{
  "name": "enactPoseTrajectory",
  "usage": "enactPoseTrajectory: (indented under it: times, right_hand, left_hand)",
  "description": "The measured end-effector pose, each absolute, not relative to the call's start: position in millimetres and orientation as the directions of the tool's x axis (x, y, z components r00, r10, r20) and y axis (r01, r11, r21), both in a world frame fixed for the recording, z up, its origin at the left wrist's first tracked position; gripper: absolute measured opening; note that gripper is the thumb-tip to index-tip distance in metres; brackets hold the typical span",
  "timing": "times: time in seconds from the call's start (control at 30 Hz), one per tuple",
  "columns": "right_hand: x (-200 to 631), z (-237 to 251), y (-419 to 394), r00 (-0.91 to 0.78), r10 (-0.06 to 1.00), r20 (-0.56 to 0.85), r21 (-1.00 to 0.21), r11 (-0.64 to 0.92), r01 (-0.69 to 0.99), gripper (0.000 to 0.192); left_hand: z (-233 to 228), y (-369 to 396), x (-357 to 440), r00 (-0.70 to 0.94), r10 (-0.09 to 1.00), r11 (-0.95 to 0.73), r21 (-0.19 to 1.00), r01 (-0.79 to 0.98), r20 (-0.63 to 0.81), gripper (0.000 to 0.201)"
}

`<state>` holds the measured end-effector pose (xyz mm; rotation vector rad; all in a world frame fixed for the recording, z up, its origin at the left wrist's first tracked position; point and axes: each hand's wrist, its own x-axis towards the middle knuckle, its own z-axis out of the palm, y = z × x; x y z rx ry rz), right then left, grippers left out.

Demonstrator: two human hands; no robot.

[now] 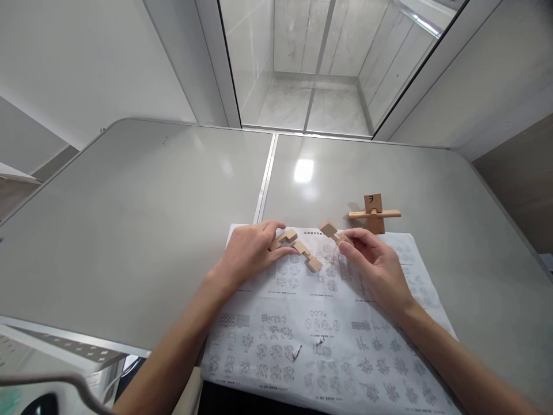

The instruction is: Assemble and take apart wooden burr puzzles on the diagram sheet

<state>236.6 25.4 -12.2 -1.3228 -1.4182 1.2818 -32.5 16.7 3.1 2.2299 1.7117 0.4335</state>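
- On the printed sheet (328,340), spread over the grey table (129,230), a notched wooden piece (302,249) is pinned flat under the fingers of the left hand (248,253), which are curled narrowly onto its near end.
- Just to its right, a second wooden piece (330,230) is pinched between thumb and fingertips of the right hand (375,268) and held slightly above the paper.
- Both pieces are judged light, rigid and smooth; a grip across the flat faces, away from the notches, is advised.
- Behind the right hand, an assembled wooden cross (374,213) is stood upright; a handwritten mark resembling "3" is borne on its upper block.
- The sheet's small diagrams and heading cannot be read.
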Motion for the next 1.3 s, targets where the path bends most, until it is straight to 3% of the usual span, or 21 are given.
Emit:
enactPoseTrajectory:
  times: [0.2,0.37,0.47,0.67,0.9,1.1,1.3]
  right_hand:
    - [237,-12,25,-0.162,0.984,-0.078,-0.984,-0.05,0.171,0.026]
    - [237,-11,24,-0.199,0.979,-0.035,-0.984,0.001,0.176,0.024]
    - [238,-12,24,-0.213,0.977,-0.009,-0.986,0.026,0.162,0.024]
    - [239,-13,22,-0.297,0.955,0.027,-0.984,0.077,0.158,0.018]
    - [237,-16,19,-0.383,0.919,0.09,-0.982,0.147,0.121,0.012]
    - [236,-17,18,-0.358,0.928,0.108,-0.977,0.166,0.135,0.016]
    - [235,-16,17,-0.377,0.917,0.134,-0.961,0.213,0.177,0.015]
  left_hand:
    - [14,15,-26,0.075,0.995,-0.001,0.746,0.666,-0.065,0.051]
    - [20,9,-13,0.276,0.924,0.208,0.954,0.217,-0.264,0.049]
    - [22,7,-9,0.412,0.867,0.29,0.956,0.036,-0.279,0.042]
    - [23,2,-7,0.557,0.77,0.356,0.934,0.03,-0.312,0.021]
    - [19,-2,4,0.632,0.745,0.263,0.965,0.02,-0.216,0.03]
    - [16,-6,9,0.607,0.754,0.281,0.959,0.045,-0.249,0.072]
    - [12,-7,9,0.619,0.751,0.261,0.965,0.04,-0.229,0.069]
